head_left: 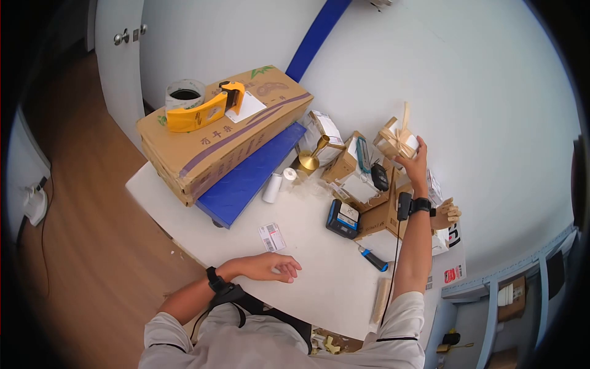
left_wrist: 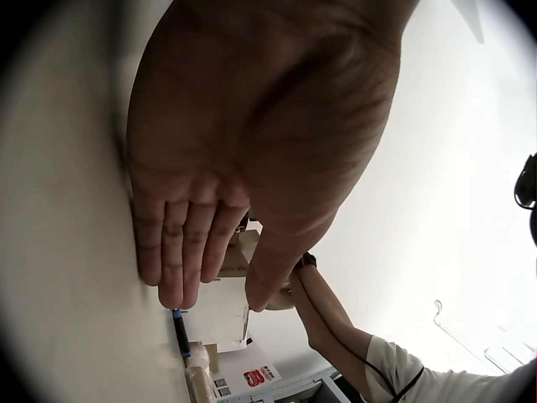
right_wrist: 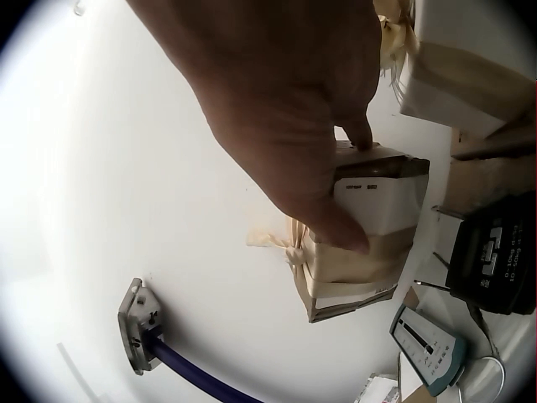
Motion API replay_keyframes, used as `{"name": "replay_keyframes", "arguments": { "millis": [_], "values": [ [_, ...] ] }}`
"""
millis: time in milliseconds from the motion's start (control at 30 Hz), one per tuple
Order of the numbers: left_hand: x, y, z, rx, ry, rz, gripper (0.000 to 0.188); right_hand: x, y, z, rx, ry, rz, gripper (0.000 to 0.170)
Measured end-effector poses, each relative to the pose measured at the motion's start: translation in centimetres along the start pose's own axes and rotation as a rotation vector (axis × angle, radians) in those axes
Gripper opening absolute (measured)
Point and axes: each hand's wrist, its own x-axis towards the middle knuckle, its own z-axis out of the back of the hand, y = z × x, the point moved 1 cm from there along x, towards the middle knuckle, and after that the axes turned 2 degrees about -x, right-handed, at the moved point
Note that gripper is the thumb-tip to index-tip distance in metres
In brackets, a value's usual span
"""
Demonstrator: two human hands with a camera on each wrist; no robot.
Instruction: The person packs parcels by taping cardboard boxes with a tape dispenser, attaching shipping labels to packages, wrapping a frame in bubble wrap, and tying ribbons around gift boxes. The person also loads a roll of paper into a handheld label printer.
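My right hand [head_left: 416,163] reaches to the back right of the table and grips a small cardboard box [head_left: 387,142] tied with a cream ribbon bow. In the right wrist view, the thumb lies along the white label side of the box [right_wrist: 377,206] and the fingers go over its other side. My left hand [head_left: 270,267] rests by the table's front edge, palm partly turned up, holding nothing. Its fingers [left_wrist: 197,243] lie loosely straight in the left wrist view. A printed label [head_left: 272,237] lies just beyond it.
A long carton [head_left: 227,132] with a yellow tape dispenser [head_left: 200,115] sits on a blue platform [head_left: 252,175] at left. Centre back are a brass candlestick [head_left: 310,158], white rolls [head_left: 272,187], boxes and a black label printer [head_left: 343,218]. A blue-black cutter [head_left: 373,259] and wooden hand [head_left: 448,215] stand right.
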Motion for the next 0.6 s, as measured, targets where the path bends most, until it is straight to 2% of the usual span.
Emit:
{"name": "replay_keyframes", "arguments": {
  "millis": [67,133,200,267,300,367,400,467,500,533,600],
  "values": [
    [-0.2,0.5,-0.2,-0.066,0.02,0.001,0.047,0.0,-1.7,0.4,-0.055,0.06,-0.002,0.109],
    [-0.3,0.0,-0.2,-0.017,0.026,-0.016,0.047,0.2,-3.0,0.9,-0.12,0.186,-0.119,0.108],
    [-0.3,0.0,-0.1,-0.004,0.025,-0.016,0.047,0.8,-4.0,0.9,-0.232,0.195,-0.12,0.11],
    [-0.6,0.3,0.0,0.015,0.016,0.0,0.047,1.1,-4.6,0.2,-0.538,0.147,0.061,0.105],
    [-0.7,0.4,0.0,-0.007,0.019,-0.01,0.047,1.2,-4.6,-0.4,-0.534,0.157,0.062,0.105],
    [-0.6,0.6,-0.1,-0.035,0.016,-0.015,0.047,1.7,-4.5,-1.4,-0.603,0.073,0.119,0.09],
    [-0.6,0.6,0.0,-0.01,0.024,-0.021,0.047,2.1,-4.6,-1.7,-0.597,0.079,0.119,0.09],
    [-0.1,1.0,0.1,0.026,0.041,-0.061,0.045,2.4,-4.9,-2.5,-0.688,0.116,0.114,0.069],
    [0.0,2.0,-0.1,0.02,0.034,-0.084,0.045,2.3,-4.7,-2.7,-0.73,0.067,0.162,0.063],
    [0.4,2.9,-0.4,-0.033,0.028,-0.079,0.045,2.0,-3.8,-3.2,-0.762,0.039,0.213,0.057],
    [0.4,1.5,0.1,-0.025,0.054,-0.017,0.045,1.1,0.3,-4.3,-0.714,0.013,0.171,0.053]
  ]
}}
